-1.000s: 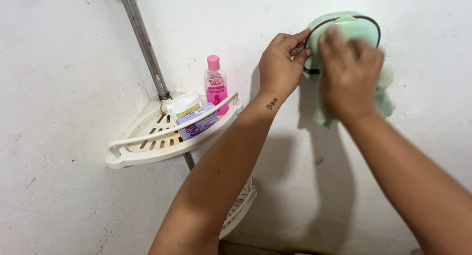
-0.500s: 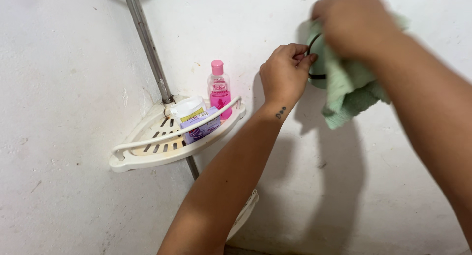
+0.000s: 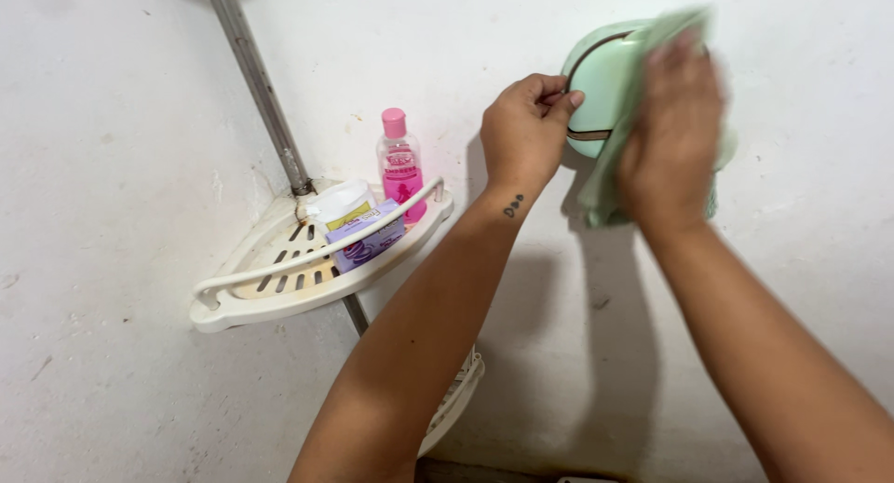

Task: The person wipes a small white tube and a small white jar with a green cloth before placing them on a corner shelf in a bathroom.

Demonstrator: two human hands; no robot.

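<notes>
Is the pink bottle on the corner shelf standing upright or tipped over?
Upright. The pink bottle stands on the corner shelf with its cap pointing up, behind the shelf's front rail.

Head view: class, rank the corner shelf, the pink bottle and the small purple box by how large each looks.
1. corner shelf, by far the largest.
2. pink bottle.
3. purple box, close to the bottle in size, partly hidden by the shelf rail.
</notes>
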